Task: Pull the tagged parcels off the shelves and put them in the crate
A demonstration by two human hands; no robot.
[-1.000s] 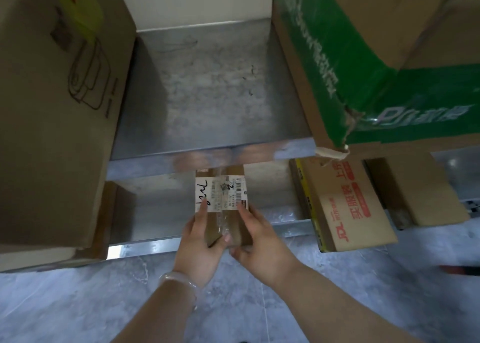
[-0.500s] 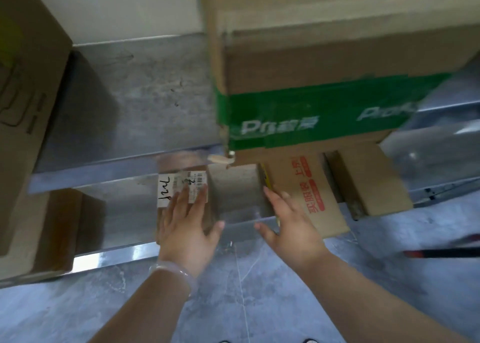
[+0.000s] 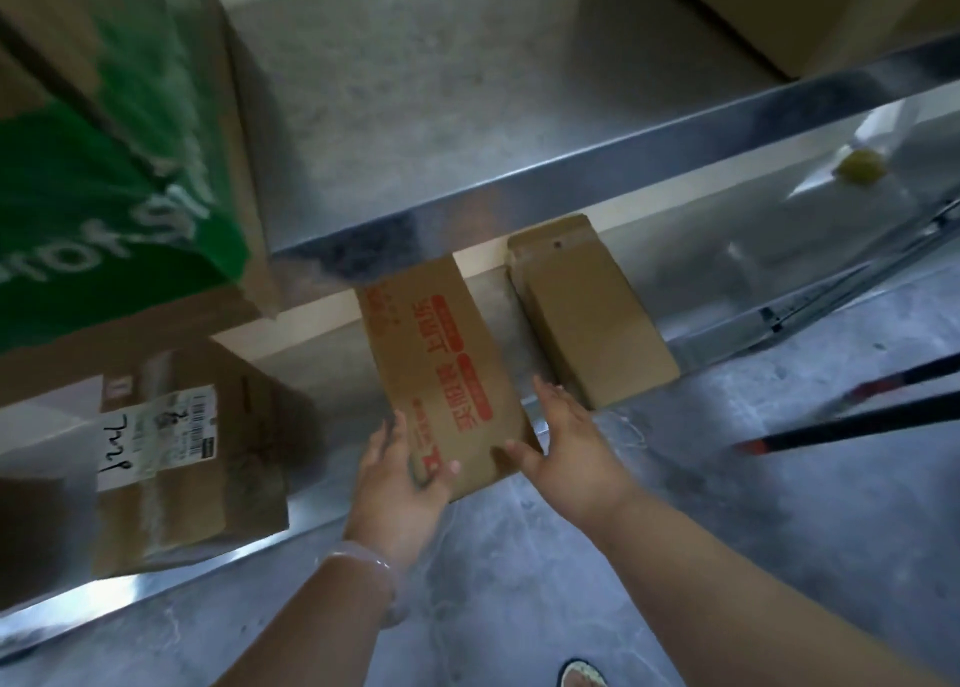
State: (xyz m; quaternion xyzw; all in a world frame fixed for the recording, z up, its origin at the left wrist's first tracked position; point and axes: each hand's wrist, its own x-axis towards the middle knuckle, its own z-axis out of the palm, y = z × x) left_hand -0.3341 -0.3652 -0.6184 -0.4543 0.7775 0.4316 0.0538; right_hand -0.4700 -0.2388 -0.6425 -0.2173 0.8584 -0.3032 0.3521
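A brown cardboard parcel with red print [image 3: 441, 364] lies on the bottom shelf and sticks out over its front edge. My left hand [image 3: 402, 483] grips its near left corner, thumb across the top face. At the near right corner my right hand [image 3: 569, 447] holds it, thumb on top and fingers along the side. To the left on the same shelf lies a taped parcel with a white handwritten label [image 3: 182, 452], untouched. The crate is out of view.
A plain brown box [image 3: 587, 312] lies just right of the held parcel. A large green-banded carton [image 3: 104, 166] sits on the metal shelf above [image 3: 571, 166]. Clear plastic wrapping [image 3: 831, 208] is at far right. Black and red poles [image 3: 857, 416] cross the grey floor.
Both hands have left the labelled parcel and moved right to the red-printed parcel, which they now hold. The view has swung to the right.
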